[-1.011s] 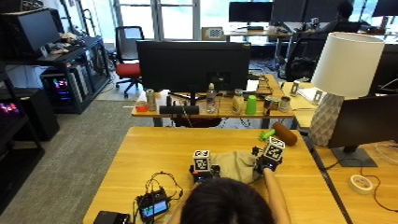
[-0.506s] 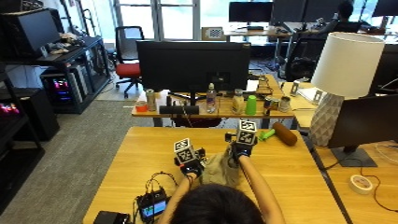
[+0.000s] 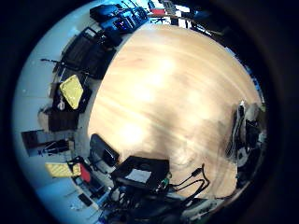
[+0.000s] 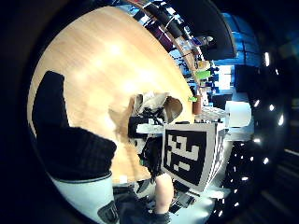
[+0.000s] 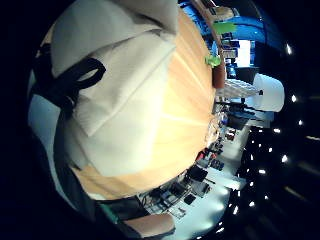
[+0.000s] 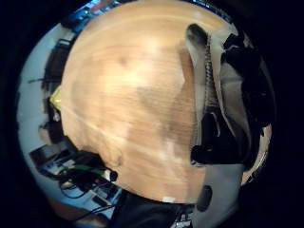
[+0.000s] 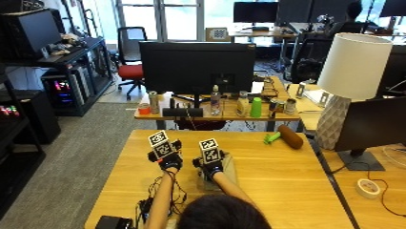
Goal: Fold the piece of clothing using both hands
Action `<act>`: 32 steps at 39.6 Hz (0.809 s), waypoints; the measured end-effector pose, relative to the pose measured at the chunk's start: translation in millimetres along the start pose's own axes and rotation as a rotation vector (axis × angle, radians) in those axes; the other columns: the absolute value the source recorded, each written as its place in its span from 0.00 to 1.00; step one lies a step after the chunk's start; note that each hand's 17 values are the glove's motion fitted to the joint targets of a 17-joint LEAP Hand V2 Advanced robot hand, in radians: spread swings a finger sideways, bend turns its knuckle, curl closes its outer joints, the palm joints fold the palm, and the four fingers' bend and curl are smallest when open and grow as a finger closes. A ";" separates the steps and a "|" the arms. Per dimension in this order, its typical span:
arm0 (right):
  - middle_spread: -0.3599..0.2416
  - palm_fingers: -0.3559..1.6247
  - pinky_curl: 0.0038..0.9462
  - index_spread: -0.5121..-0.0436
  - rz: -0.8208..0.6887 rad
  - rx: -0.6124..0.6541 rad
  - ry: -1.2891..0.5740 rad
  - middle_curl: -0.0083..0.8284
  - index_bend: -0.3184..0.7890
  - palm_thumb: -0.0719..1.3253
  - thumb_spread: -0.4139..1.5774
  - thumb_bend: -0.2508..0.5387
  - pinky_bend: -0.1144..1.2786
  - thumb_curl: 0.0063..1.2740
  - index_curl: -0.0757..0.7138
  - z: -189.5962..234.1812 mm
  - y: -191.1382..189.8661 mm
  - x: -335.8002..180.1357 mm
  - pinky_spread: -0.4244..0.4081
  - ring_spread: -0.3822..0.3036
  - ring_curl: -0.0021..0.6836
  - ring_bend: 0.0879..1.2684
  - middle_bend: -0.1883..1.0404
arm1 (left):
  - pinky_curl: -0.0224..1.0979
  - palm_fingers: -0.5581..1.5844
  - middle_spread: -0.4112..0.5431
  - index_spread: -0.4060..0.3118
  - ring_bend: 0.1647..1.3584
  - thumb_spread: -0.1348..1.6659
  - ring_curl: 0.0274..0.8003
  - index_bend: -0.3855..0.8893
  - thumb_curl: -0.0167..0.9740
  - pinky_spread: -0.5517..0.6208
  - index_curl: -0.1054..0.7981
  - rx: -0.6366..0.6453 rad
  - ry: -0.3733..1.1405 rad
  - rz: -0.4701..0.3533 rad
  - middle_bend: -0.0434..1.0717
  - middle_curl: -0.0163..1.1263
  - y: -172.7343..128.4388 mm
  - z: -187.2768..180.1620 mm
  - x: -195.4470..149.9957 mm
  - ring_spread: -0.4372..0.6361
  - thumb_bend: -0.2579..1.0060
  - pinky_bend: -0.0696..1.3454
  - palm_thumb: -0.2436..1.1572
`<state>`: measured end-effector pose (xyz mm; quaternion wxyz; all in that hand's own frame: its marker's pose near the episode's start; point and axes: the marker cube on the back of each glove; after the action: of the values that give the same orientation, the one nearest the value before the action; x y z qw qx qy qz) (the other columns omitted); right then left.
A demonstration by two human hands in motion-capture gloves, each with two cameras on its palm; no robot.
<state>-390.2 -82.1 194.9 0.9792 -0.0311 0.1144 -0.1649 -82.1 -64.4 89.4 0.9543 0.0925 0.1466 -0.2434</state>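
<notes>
A beige garment (image 7: 224,175) lies bunched in a small folded pile on the wooden table (image 7: 285,176), just in front of the person. My right hand (image 7: 211,164) is over its left edge; the right thumb side palm view shows black fingers (image 6: 216,142) curled round a cloth edge (image 6: 202,71). Cloth (image 5: 125,100) fills the right little finger side palm view. My left hand (image 7: 166,160) hovers over bare wood left of the garment and holds nothing. Its thumb (image 4: 56,116) shows straight, and the cloth (image 4: 154,105) lies beyond it by the other hand.
A black box (image 7: 114,222) and cables (image 7: 155,191) sit at the table's near left corner. A brown roll (image 7: 290,137) and a green item (image 7: 271,138) lie at the far right. Behind stands a desk with a monitor (image 7: 197,67) and bottles; a lamp (image 7: 349,90) is at the right.
Both hands have moved left and back toward the person. The right hand has carried cloth leftward over the pile, which now looks narrower.
</notes>
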 end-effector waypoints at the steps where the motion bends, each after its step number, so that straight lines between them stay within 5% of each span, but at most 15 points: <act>1: 0.39 0.72 0.48 0.54 -0.007 -0.012 -0.018 0.57 0.30 0.77 0.53 0.26 0.61 0.43 0.40 -0.5 1.4 -1.1 0.15 0.21 0.68 0.52 0.37 | 0.33 0.36 0.59 0.53 0.31 0.96 0.36 0.43 0.29 0.75 0.49 0.000 0.008 0.003 0.19 0.24 -0.4 -1.1 -1.6 0.76 0.33 0.33 0.42; 8: 0.44 0.69 0.46 0.53 -0.043 -0.135 -0.287 0.55 0.29 0.67 0.67 0.25 0.61 0.38 0.33 -30.7 19.3 6.4 0.19 0.28 0.65 0.51 0.32 | 0.33 0.36 0.58 0.53 0.31 0.96 0.35 0.43 0.30 0.74 0.49 -0.048 0.043 -0.001 0.19 0.25 -8.0 5.1 -8.4 0.74 0.34 0.33 0.43; 21: 0.46 0.72 0.42 0.50 -0.049 0.122 -0.331 0.54 0.35 0.65 0.80 0.31 0.56 0.32 0.31 -107.1 -2.0 82.0 0.26 0.33 0.60 0.44 0.32 | 0.33 0.36 0.58 0.53 0.31 0.96 0.35 0.43 0.31 0.73 0.50 -0.053 0.017 0.008 0.19 0.26 -5.5 -12.9 -1.5 0.73 0.35 0.33 0.42; 26: 0.45 0.60 0.42 0.48 0.032 0.176 -0.298 0.53 0.41 0.63 0.82 0.29 0.52 0.30 0.36 -139.8 16.4 141.3 0.37 0.39 0.59 0.35 0.29 | 0.33 0.36 0.57 0.53 0.31 0.95 0.35 0.43 0.32 0.73 0.50 -0.047 -0.002 0.048 0.18 0.26 -2.7 -28.3 9.6 0.73 0.35 0.33 0.42; 32: 0.46 0.57 0.39 0.45 0.124 0.181 -0.339 0.50 0.41 0.60 0.84 0.29 0.49 0.28 0.37 -138.8 28.0 197.6 0.45 0.43 0.55 0.32 0.29 | 0.33 0.36 0.57 0.53 0.31 0.95 0.35 0.44 0.31 0.73 0.51 -0.045 -0.017 0.113 0.18 0.25 6.3 -41.4 28.3 0.72 0.34 0.33 0.39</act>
<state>-232.2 -124.1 15.0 0.9915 0.0369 -0.0656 -0.1065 -65.0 -61.0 42.0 0.9696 0.0768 0.1385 -0.1866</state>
